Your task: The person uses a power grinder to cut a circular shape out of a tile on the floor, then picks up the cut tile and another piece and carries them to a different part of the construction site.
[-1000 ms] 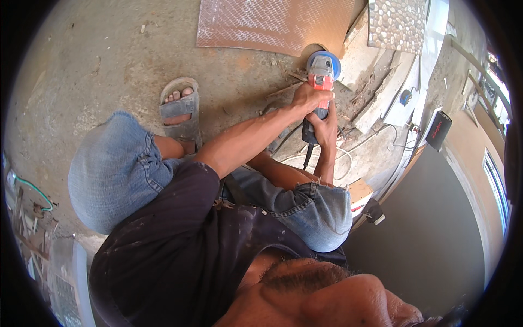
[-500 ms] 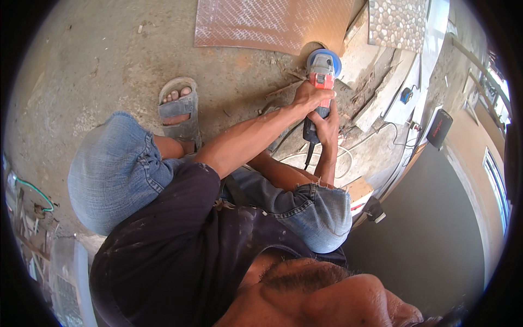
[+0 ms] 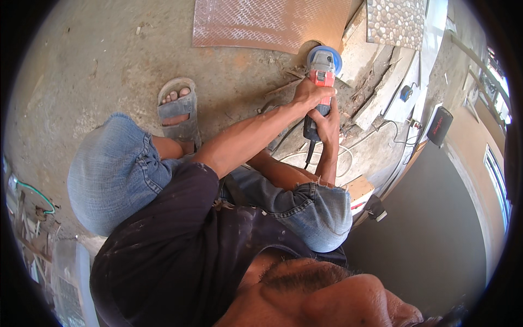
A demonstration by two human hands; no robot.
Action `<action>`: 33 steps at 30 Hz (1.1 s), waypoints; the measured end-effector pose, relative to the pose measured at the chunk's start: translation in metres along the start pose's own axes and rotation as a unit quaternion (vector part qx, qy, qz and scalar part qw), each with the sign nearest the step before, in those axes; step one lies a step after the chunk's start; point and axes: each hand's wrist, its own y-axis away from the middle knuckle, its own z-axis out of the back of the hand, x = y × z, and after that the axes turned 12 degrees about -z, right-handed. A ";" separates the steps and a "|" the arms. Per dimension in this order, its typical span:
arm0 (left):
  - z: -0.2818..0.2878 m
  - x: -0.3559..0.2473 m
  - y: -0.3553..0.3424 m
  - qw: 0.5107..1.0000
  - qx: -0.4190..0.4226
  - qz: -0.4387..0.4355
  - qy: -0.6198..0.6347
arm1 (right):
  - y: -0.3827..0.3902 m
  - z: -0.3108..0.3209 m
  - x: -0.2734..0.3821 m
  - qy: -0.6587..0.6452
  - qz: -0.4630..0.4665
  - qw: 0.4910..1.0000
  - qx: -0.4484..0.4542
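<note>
Both my hands hold an angle grinder [image 3: 322, 77] with a grey head, a red middle and a black rear body. My left hand [image 3: 311, 95] is wrapped around its red middle, just behind the head. Behind it, my right hand [image 3: 328, 126] grips the black rear part, where the cord comes out. A blue round disc [image 3: 337, 59] shows around the grinder's head. The disc sits at a curved notch in the near edge of a brown patterned tile [image 3: 245, 27]. Whether the disc touches the tile I cannot tell.
A pebble-patterned tile [image 3: 396, 23] and worn boards [image 3: 376, 101] lie to the right. Farther right are a blue tape measure [image 3: 406, 94] and a black box-shaped thing [image 3: 439, 126]. A pale cable [image 3: 348, 158] loops by my right forearm. My sandalled foot [image 3: 178, 109] stands at left on the concrete.
</note>
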 end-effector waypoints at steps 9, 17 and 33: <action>-0.003 0.016 -0.002 1.000 0.010 0.009 -0.016 | 0.003 0.000 -0.014 -0.011 0.005 1.000 -0.016; -0.003 0.016 0.011 0.998 0.042 0.031 -0.042 | 0.015 -0.006 -0.024 -0.049 0.005 0.998 -0.032; -0.003 0.030 -0.005 0.998 0.001 0.010 -0.055 | 0.006 -0.002 -0.015 -0.012 0.004 1.000 -0.017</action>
